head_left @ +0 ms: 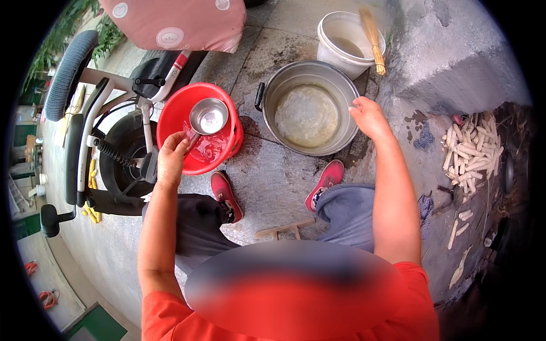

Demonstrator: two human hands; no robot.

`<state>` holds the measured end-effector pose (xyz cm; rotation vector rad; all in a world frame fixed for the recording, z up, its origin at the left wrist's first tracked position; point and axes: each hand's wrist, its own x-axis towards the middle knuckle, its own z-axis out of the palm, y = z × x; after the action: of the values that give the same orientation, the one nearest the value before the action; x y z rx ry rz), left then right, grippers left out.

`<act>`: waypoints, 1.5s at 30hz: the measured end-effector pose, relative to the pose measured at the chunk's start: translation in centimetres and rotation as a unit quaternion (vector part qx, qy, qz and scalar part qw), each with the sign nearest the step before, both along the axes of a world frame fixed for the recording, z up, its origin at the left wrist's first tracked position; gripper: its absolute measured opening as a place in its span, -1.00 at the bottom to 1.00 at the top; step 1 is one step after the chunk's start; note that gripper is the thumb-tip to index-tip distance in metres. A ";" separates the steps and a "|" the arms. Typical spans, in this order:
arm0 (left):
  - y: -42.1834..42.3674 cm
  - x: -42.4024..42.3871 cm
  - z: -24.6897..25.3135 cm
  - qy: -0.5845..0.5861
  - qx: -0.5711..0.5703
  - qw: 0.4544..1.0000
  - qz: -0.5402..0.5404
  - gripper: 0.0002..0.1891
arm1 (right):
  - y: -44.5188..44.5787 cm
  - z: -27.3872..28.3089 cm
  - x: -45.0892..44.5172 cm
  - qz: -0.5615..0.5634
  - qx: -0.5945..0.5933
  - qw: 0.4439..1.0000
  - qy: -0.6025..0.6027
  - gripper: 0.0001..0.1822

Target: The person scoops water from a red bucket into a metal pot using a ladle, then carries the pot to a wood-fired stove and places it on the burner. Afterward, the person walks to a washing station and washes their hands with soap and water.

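Note:
My left hand [171,154] grips the handle of a stainless steel dipper [209,116]. The dipper's round bowl is over the red plastic bucket [228,96], and clear water seems to lie in the bucket's bottom. Right of the bucket, a wide grey metal pot [273,132] stands on the ground with shallow, cloudy liquid inside. A black handle sticks out on the pot's left side. My right hand [370,117] holds the pot at its right rim, thumb and fingertips at the edge; any handle there is hidden by the hand.
Behind the pot stands a white plastic bucket [326,49] with murky liquid and a straw whisk broom [372,40] leaning on its rim. A parked scooter [123,140] is close on the left. Corn cobs [473,149] are heaped at right. A wooden stool [286,229] shows beneath me.

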<state>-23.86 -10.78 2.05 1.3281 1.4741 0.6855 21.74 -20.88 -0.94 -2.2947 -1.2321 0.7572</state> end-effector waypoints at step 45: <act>-3.8 7.8 1.9 0.045 -0.005 0.977 -0.210 -0.76 | -48.2 2.8 22.9 -0.289 -0.062 0.954 -0.059 -0.97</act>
<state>-16.02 -14.55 3.95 1.6159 1.2051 0.3464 44.64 -69.09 1.85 -2.6370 -0.5018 0.4955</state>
